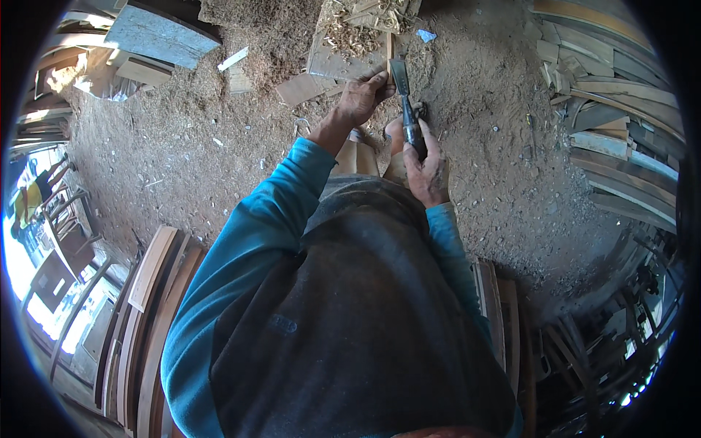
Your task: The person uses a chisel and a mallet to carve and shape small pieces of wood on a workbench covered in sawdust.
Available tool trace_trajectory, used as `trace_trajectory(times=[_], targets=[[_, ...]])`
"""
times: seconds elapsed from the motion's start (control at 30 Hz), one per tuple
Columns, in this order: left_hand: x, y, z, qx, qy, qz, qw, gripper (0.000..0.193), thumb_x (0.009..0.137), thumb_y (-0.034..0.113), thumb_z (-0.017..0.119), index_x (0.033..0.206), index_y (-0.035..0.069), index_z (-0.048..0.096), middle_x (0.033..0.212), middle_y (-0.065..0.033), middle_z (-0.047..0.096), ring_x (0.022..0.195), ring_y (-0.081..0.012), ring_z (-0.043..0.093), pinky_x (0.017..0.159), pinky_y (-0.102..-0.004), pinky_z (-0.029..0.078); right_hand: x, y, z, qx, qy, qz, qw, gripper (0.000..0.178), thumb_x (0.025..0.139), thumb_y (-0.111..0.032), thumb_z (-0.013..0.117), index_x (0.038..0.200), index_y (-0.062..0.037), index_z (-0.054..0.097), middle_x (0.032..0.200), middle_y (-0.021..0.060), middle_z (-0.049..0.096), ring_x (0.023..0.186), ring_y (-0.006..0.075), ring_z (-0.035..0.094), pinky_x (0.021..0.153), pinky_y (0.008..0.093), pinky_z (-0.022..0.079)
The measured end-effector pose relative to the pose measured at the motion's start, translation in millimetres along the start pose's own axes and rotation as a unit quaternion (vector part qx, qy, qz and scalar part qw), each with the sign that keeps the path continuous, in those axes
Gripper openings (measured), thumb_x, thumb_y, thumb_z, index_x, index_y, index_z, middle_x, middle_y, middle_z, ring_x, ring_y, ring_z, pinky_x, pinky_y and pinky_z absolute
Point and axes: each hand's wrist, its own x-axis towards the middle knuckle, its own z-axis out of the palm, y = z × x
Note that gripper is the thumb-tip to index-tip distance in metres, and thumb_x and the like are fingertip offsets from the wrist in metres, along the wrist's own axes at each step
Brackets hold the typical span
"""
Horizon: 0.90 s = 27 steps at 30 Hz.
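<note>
My right hand (pixel 428 171) is wrapped round the dark handle of a chisel (pixel 407 109), whose wide flat blade points away from me. Just left of the blade, my left hand (pixel 359 101) pinches a narrow wooden strip (pixel 390 50). The strip's far part lies over a board (pixel 328 64) strewn with curled shavings. Blade and strip are side by side; I cannot tell whether they touch.
Shavings (pixel 248 33) and dust cover the ground. A small flat board (pixel 298 89) lies left of the work. Planks are stacked at right (pixel 613 146), upper left (pixel 162 35) and lower left (pixel 153 274). A person (pixel 33 197) is at the far left.
</note>
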Motion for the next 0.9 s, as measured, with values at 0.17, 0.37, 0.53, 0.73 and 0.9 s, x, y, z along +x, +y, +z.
trace_trajectory(times=[0.17, 0.37, 0.53, 0.73, 0.9], targets=[[1, -6, 3, 0.046, 0.013, 0.042, 0.998, 0.042, 0.106, 0.014, 0.058, 0.144, -0.004, 0.053, 0.115, -0.0089, 0.07, 0.098, -0.0174, 0.069, 0.088, -0.0324, 0.06, -11, 2, 11, -0.014, -0.003, 0.005, 1.0, 0.057, 0.101, -0.029, 0.058, 0.149, -0.0001, 0.047, 0.136, 0.0284, 0.061, 0.124, 0.044, 0.061, 0.1, 0.0472, 0.051], [6, -21, 4, 0.096, 0.04, 0.076, 0.992, 0.042, 0.105, 0.015, 0.061, 0.142, -0.004, 0.056, 0.113, -0.0099, 0.073, 0.095, -0.0178, 0.071, 0.089, -0.034, 0.061, 16, -13, 14, -0.047, -0.015, 0.059, 0.997, 0.05, 0.104, -0.024, 0.052, 0.149, -0.0014, 0.047, 0.14, 0.0288, 0.057, 0.122, 0.0456, 0.061, 0.099, 0.0477, 0.051], [2, -20, 13, 0.097, 0.068, 0.077, 0.99, 0.034, 0.105, 0.014, 0.06, 0.136, -0.001, 0.063, 0.103, -0.0059, 0.073, 0.085, -0.0138, 0.069, 0.081, -0.0308, 0.06, 17, -16, 18, -0.042, 0.005, 0.048, 0.998, 0.049, 0.104, -0.026, 0.051, 0.149, -0.0039, 0.048, 0.138, 0.0284, 0.059, 0.12, 0.046, 0.062, 0.097, 0.0489, 0.053], [1, -14, 19, 0.148, 0.073, 0.095, 0.982, 0.031, 0.105, 0.012, 0.06, 0.133, 0.0, 0.066, 0.092, -0.0048, 0.074, 0.078, -0.0121, 0.069, 0.074, -0.029, 0.059, 31, -10, 28, -0.054, 0.027, 0.06, 0.996, 0.05, 0.103, -0.028, 0.052, 0.148, -0.005, 0.05, 0.133, 0.0282, 0.062, 0.118, 0.0468, 0.063, 0.096, 0.0499, 0.053], [1, -10, 17, 0.116, 0.069, 0.086, 0.987, 0.035, 0.105, 0.013, 0.061, 0.135, -0.003, 0.063, 0.102, -0.0075, 0.074, 0.085, -0.0146, 0.07, 0.081, -0.0313, 0.06, 12, 0, 29, -0.037, 0.032, 0.029, 0.998, 0.051, 0.103, -0.03, 0.053, 0.147, -0.0048, 0.051, 0.129, 0.0303, 0.064, 0.115, 0.0473, 0.065, 0.093, 0.0519, 0.054]])
